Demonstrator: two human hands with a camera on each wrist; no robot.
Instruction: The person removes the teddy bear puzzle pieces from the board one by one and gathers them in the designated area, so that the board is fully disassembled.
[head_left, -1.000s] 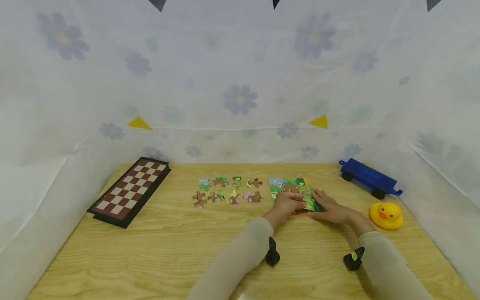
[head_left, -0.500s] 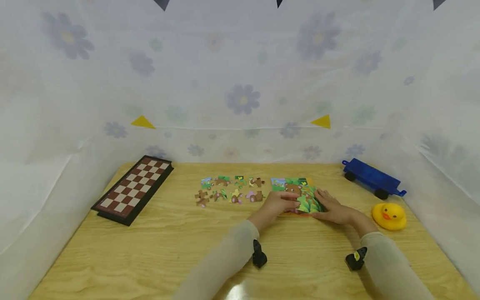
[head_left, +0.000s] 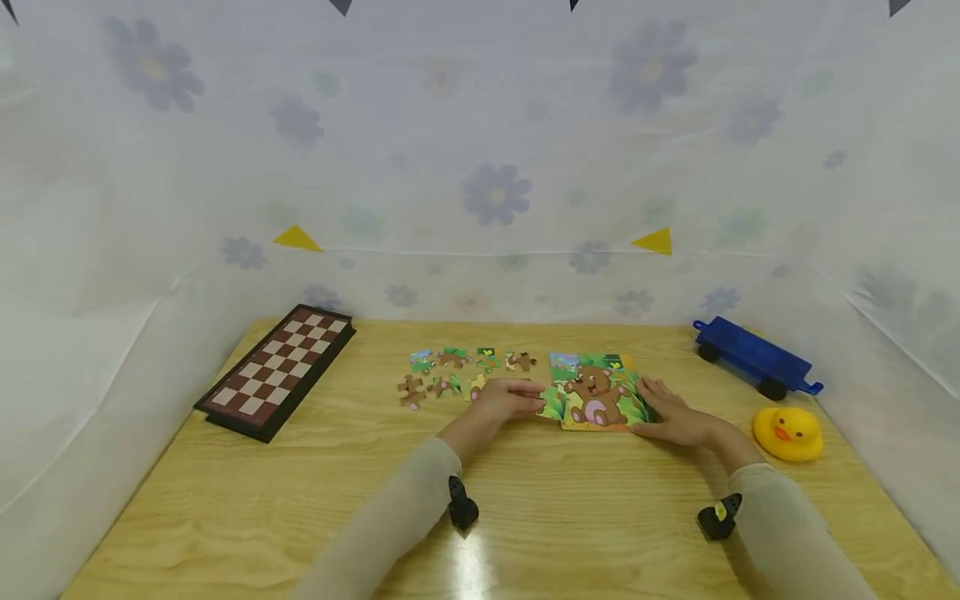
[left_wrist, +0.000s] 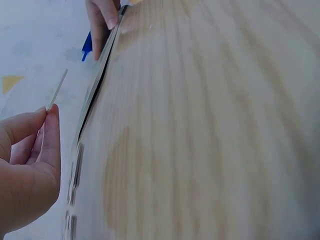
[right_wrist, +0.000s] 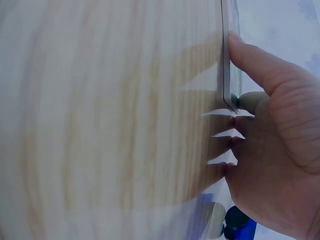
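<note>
A flat green jigsaw piece (head_left: 552, 403) is pinched between the thumb and fingers of my left hand (head_left: 498, 408). From the left wrist view this piece (left_wrist: 58, 89) appears edge-on, tilted and above the table. Just right of it lies a square bear picture board (head_left: 596, 396), flat on the wood. My right hand (head_left: 678, 417) rests along the board's right side, fingers spread and thumb at the lower corner. The right wrist view has the thumb (right_wrist: 250, 57) against the board's edge (right_wrist: 226, 60).
Several loose jigsaw pieces (head_left: 452, 358) lie left of the board, some behind my left hand. A folded chessboard (head_left: 277, 367) stands at the far left. On the right are a blue toy trailer (head_left: 753, 352) and a yellow rubber duck (head_left: 787, 433).
My left hand has moved left off the board with the green piece, uncovering the bear picture and overlapping some loose pieces. The right hand stays at the board's side. The head view shifts slightly.
</note>
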